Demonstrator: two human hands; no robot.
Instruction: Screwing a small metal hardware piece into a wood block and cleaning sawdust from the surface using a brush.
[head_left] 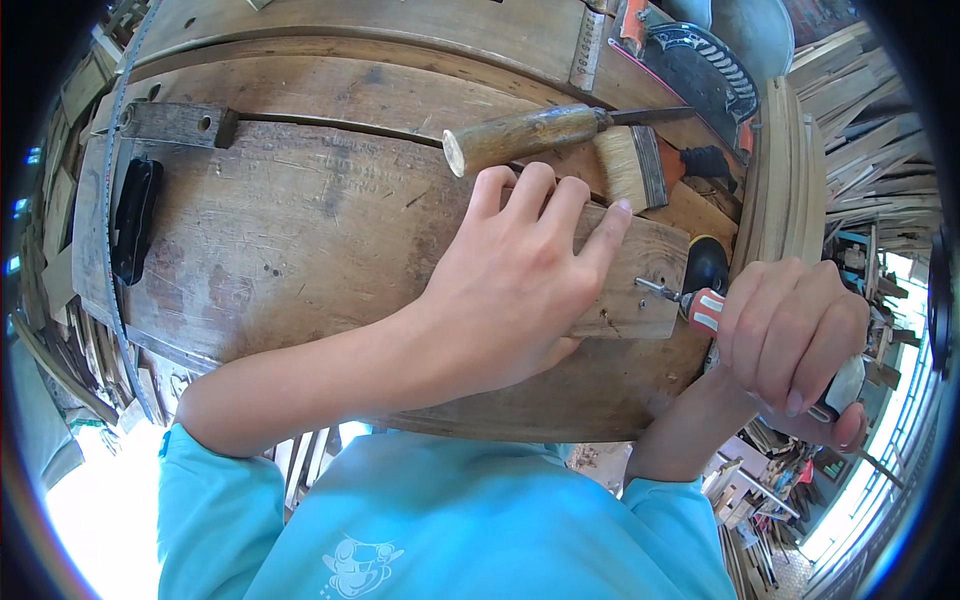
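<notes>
The left hand (520, 290) is pressing flat, fingers spread, on a stiff, light wooden block (640, 285) lying on the table (300, 230). Just right of the block, the right hand (795, 340) is gripping a hard-handled screwdriver (700, 308), its tip touching the block's end.

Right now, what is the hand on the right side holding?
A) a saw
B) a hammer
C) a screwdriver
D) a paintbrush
C: the right hand grips a screwdriver with a red and white handle, its tip at a screw in the wooden block that the left hand presses down.
</notes>
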